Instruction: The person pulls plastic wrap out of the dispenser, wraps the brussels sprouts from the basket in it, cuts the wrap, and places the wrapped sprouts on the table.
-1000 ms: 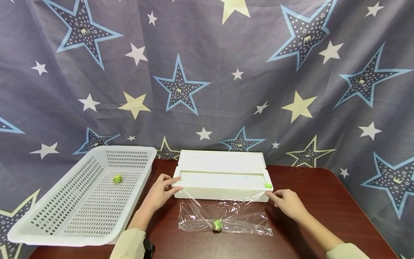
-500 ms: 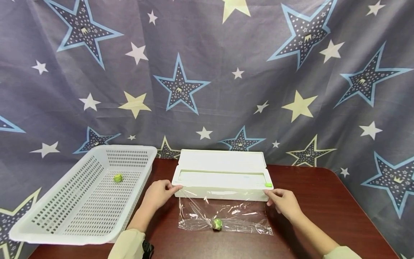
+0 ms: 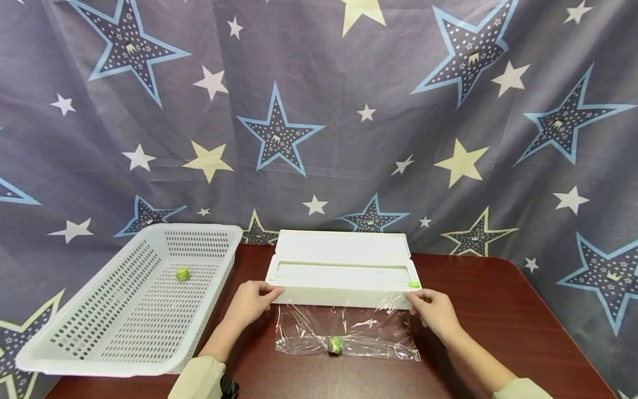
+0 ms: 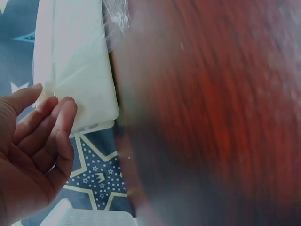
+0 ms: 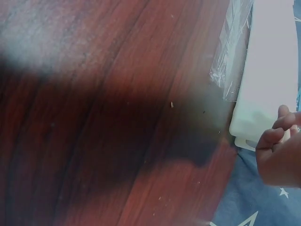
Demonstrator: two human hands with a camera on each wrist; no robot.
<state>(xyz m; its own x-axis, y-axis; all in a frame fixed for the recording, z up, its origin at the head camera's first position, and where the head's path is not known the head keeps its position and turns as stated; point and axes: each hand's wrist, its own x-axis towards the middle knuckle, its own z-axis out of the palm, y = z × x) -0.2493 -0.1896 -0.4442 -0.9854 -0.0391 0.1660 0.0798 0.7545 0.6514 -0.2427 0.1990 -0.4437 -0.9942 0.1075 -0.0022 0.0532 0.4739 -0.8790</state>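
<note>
A white cling film dispenser [image 3: 344,296] stands on the table with its lid raised and a green slide cutter [image 3: 413,284] at its right end. Clear cling film [image 3: 369,327] hangs over the front and spreads on the table. A Brussels sprout [image 3: 335,346] sits at the film's near edge. My left hand [image 3: 251,302] pinches the film at the dispenser's left front corner, thumb and fingertips close together in the left wrist view. At the opposite front corner, my right hand [image 3: 436,313] pinches the film, its fingers curled in the right wrist view.
To the left stands a white perforated basket [image 3: 199,338] holding a second sprout [image 3: 183,274]. Behind the dark red wooden table [image 3: 478,288] hangs a grey curtain [image 3: 319,183] with stars.
My left hand has come down from the dispenser's left end to its front corner, its spread thumb and finger drawing together. The right hand has shifted only slightly; the sprout stays put.
</note>
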